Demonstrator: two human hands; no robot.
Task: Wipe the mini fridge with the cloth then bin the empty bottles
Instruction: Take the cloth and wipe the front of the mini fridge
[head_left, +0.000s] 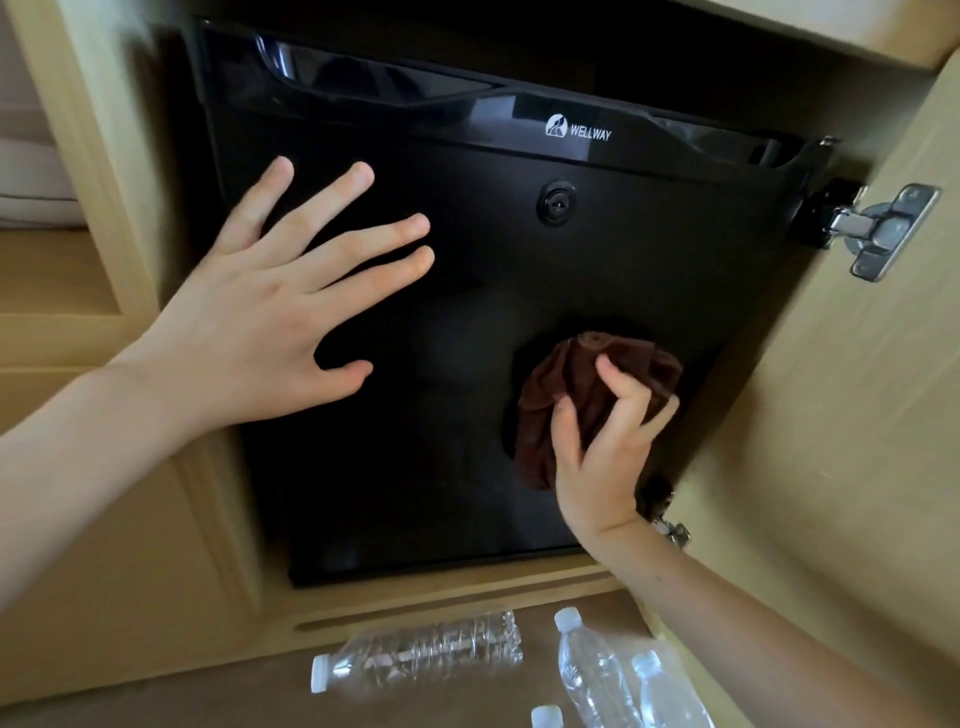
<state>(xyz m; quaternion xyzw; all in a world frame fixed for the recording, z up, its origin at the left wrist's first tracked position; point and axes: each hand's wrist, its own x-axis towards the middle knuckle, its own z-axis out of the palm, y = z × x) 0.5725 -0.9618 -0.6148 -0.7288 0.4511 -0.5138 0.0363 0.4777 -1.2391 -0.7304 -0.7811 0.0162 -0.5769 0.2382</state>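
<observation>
Leftmost bottle (426, 649) crosswise, cap (320, 674) leftward

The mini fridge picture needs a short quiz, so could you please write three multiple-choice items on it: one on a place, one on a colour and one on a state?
1. Where is the cloth? A) on the floor B) against the mini fridge door C) over the hinge
2. What colour is the cloth? A) white B) dark brown C) yellow
3. How is the left hand? A) open, fingers spread B) gripping a bottle C) holding the cloth
Answers: B, the right hand holds it to the black door; B, its folds show brown; A, its straight fingers hold nothing.
</observation>
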